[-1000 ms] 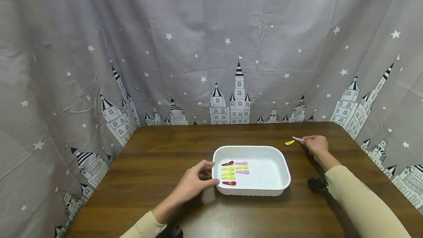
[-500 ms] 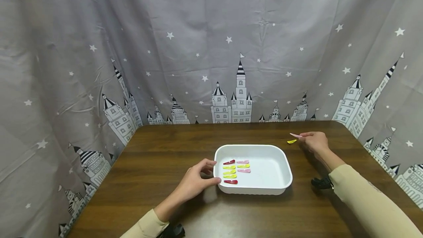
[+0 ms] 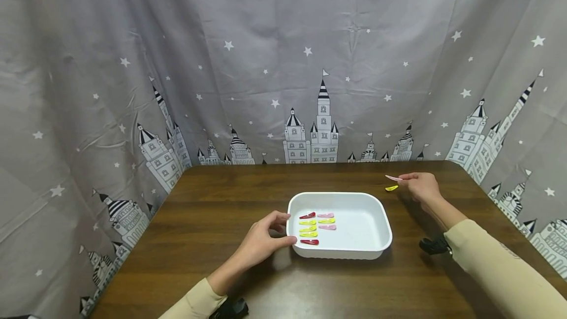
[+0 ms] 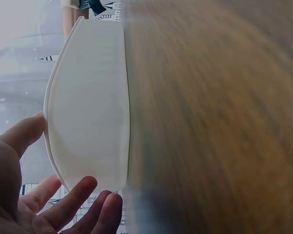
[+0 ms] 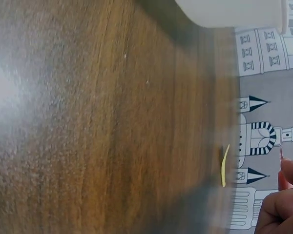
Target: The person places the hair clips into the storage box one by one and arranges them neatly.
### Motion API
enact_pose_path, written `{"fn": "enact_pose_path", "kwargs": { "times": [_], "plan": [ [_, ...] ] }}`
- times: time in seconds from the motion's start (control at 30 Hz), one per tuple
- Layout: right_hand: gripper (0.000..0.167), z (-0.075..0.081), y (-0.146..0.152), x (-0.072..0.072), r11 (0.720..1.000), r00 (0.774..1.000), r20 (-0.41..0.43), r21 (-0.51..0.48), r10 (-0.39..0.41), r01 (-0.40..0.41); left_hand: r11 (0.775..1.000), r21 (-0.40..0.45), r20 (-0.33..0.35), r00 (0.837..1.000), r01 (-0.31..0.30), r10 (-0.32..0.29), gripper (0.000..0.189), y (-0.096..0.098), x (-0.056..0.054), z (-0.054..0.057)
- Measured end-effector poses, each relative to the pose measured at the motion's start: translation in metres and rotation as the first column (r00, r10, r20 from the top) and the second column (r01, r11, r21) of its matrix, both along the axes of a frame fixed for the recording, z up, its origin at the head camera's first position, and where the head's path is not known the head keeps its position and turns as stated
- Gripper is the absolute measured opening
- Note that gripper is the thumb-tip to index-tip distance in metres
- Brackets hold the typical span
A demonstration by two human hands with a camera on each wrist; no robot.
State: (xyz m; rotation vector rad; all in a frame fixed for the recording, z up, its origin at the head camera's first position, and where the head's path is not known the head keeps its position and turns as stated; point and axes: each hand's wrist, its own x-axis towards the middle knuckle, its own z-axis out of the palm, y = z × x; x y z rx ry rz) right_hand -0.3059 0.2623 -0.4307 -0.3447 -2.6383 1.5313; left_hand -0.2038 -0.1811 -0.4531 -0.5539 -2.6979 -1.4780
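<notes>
A white tray [image 3: 354, 255] stands on the table with several snap hair clips in two columns at its left: red clips [image 3: 309, 242], yellow clips [image 3: 308, 234] and pink clips [image 3: 327, 227]. My left hand [image 3: 264, 240] spans the tray's left end, thumb and fingertips at the rim. In the left wrist view its fingers [image 4: 71, 202] spread loosely beside the outer wall. Beyond the tray's right side, my right hand [image 3: 422, 188] pinches a pink hair clip [image 3: 392, 177] by one end, raised over the table. Below it lies a yellow hair clip [image 3: 392, 188].
The brown wooden table [image 3: 212, 210] reaches back to a grey curtain [image 3: 248, 63] printed with castles and stars. Dark straps with camera mounts [image 3: 433, 246] sit at the wrists. In the right wrist view, the tray's corner [image 5: 224, 14] shows at the top.
The right hand has lifted the pink clip slightly up and left, away from the yellow clip. The left hand stays at the tray; the head view has shifted a little.
</notes>
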Motion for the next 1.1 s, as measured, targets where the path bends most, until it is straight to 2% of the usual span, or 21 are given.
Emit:
{"fn": "enact_pose_path", "kwargs": {
  "times": [0.27,0.63,0.83,1.1],
  "plan": [
    [0.036,0.007,-0.008,0.005,1.0,1.0,-0.016,0.008,0.01,-0.01,1.0,-0.006,0.001,1.0,0.0,0.0,0.058,-0.001,-0.001,-0.001],
    [0.04,0.018,-0.015,0.018,0.995,0.995,-0.016,-0.035,0.093,-0.094,1.0,-0.018,-0.009,1.0,0.002,-0.002,0.056,-0.001,-0.002,0.001],
    [0.043,0.025,-0.022,0.025,0.989,0.99,0.009,-0.06,0.138,-0.137,1.0,-0.012,0.003,1.0,0.008,-0.008,0.057,-0.001,0.001,-0.001],
    [0.041,0.035,-0.039,0.032,0.981,0.984,0.016,-0.083,0.175,-0.173,1.0,-0.015,0.0,1.0,-0.001,0.001,0.057,-0.001,0.0,-0.002]
  ]
}}
